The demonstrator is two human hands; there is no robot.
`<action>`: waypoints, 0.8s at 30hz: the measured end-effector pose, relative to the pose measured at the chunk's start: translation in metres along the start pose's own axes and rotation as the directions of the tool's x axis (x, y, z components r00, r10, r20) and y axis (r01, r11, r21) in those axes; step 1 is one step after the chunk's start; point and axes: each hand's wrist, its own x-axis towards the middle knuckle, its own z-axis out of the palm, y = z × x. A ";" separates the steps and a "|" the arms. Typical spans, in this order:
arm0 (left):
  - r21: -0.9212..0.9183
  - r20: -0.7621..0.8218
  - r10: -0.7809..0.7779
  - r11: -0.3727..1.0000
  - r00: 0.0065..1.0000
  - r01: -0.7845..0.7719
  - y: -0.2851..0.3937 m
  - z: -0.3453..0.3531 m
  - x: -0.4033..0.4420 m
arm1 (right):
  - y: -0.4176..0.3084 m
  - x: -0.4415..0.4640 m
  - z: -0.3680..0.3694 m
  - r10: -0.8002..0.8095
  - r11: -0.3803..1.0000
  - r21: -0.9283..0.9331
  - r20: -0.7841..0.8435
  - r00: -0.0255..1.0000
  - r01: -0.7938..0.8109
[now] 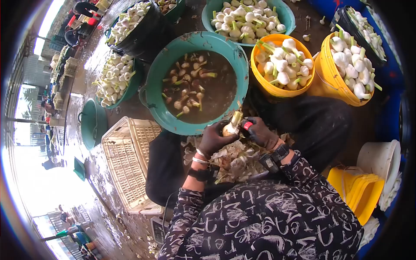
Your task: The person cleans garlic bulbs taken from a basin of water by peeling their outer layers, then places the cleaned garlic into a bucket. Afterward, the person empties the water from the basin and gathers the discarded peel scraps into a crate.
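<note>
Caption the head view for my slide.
Left hand grips a garlic bulb, right hand beside it, above loose peelings near a teal tub of murky water.

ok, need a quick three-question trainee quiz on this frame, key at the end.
1. Which hand holds the white garlic bulb with a thick stem?
2. True or false: the large round green plastic basin of brown water has loose garlic bulbs in it.
3. What is heaped just below the held bulb in the picture? A) coiled rope B) pale papery peelings C) red bricks

Key: 1. the dark-gloved left hand; 2. true; 3. B
</note>
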 end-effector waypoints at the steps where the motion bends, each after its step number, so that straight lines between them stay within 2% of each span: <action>1: -0.205 -0.016 -0.049 0.978 0.999 0.045 -0.002 0.006 -0.002 | 0.002 0.000 -0.001 0.158 0.956 0.236 0.096 0.983 -0.176; 2: -0.402 -0.023 -0.099 0.912 0.995 0.082 -0.003 0.012 -0.003 | 0.005 -0.001 -0.002 0.154 0.956 0.237 0.098 0.983 -0.173; 3: -0.400 -0.023 -0.101 0.913 0.995 0.084 -0.002 0.018 -0.005 | -0.006 -0.009 0.000 0.161 0.944 0.284 0.058 0.985 -0.171; 5: -0.587 -0.086 -0.227 0.798 0.970 0.135 0.001 0.031 -0.007 | -0.004 -0.011 0.000 0.166 0.930 0.330 0.016 0.986 -0.162; 6: -0.612 -0.048 -0.204 0.779 0.978 0.133 0.007 0.034 -0.010 | 0.014 -0.007 -0.003 -0.152 0.988 -0.008 -0.042 0.988 0.151; 7: -0.425 -0.090 -0.098 0.904 0.991 0.050 0.005 0.038 -0.012 | 0.035 -0.003 -0.005 -0.452 0.835 -0.346 0.012 0.892 0.428; 8: -0.185 -0.257 -0.075 0.982 0.963 0.027 0.008 0.039 -0.013 | 0.046 0.001 -0.008 -0.569 0.688 -0.491 0.093 0.817 0.535; 9: 0.069 -0.407 -0.010 0.997 0.913 0.042 0.012 0.038 -0.014 | 0.057 0.005 -0.010 -0.671 0.504 -0.608 0.171 0.722 0.613; 10: 0.070 -0.407 -0.014 0.996 0.914 0.046 0.013 0.030 -0.013 | 0.063 0.011 -0.012 -0.349 0.879 -0.294 0.142 0.926 0.376; 12: 0.437 -0.144 0.285 0.877 0.947 -0.198 0.012 0.011 -0.010 | 0.075 0.021 -0.018 -0.073 0.992 -0.084 0.256 0.964 0.097; 13: 0.437 -0.144 0.281 0.878 0.949 -0.194 0.004 0.016 -0.011 | 0.084 0.027 -0.021 0.068 0.998 -0.010 0.305 0.950 -0.068; 14: 0.203 -0.130 0.096 0.977 0.987 -0.068 -0.012 0.026 -0.013 | 0.095 0.033 -0.019 -0.097 0.960 -0.224 0.292 0.951 0.166; 15: -0.035 -0.069 -0.083 0.996 0.994 0.081 -0.025 0.035 -0.013 | 0.094 0.032 -0.019 -0.177 0.905 -0.325 0.303 0.936 0.276; 16: -0.260 -0.030 -0.175 0.952 0.984 0.161 -0.029 0.039 -0.013 | 0.083 0.030 -0.016 -0.255 0.826 -0.422 0.312 0.915 0.374; 17: -0.261 -0.027 -0.177 0.951 0.984 0.164 -0.034 0.040 -0.013 | 0.070 0.023 -0.018 -0.245 0.842 -0.412 0.285 0.927 0.349; 18: -0.469 0.040 -0.303 0.836 0.952 0.286 -0.036 0.039 -0.014 | 0.048 0.014 -0.017 -0.233 0.856 -0.402 0.260 0.937 0.324; 19: -0.641 0.130 -0.405 0.661 0.905 0.389 -0.037 0.037 -0.015 | 0.030 0.008 -0.017 -0.231 0.856 -0.403 0.262 0.937 0.324; 20: -0.757 0.210 -0.426 0.500 0.880 0.422 -0.031 0.030 -0.018 | 0.013 0.005 -0.015 -0.121 0.973 -0.152 0.319 0.940 0.176; 21: -0.758 0.207 -0.428 0.498 0.880 0.421 -0.028 0.027 -0.023 | 0.001 0.001 -0.013 -0.028 0.995 0.098 0.401 0.916 -0.013; 22: -0.665 0.108 -0.372 0.662 0.922 0.345 -0.027 0.025 -0.029 | -0.006 -0.003 -0.010 -0.026 0.995 0.097 0.406 0.914 -0.015; 23: -0.435 -0.028 -0.169 0.890 0.985 0.140 -0.037 0.030 -0.034 | -0.012 -0.006 -0.007 -0.062 0.974 0.226 0.408 0.911 -0.035; 24: -0.127 -0.163 0.044 0.990 0.986 -0.065 -0.046 0.033 -0.039 | -0.015 -0.006 -0.004 -0.099 0.935 0.351 0.404 0.910 -0.054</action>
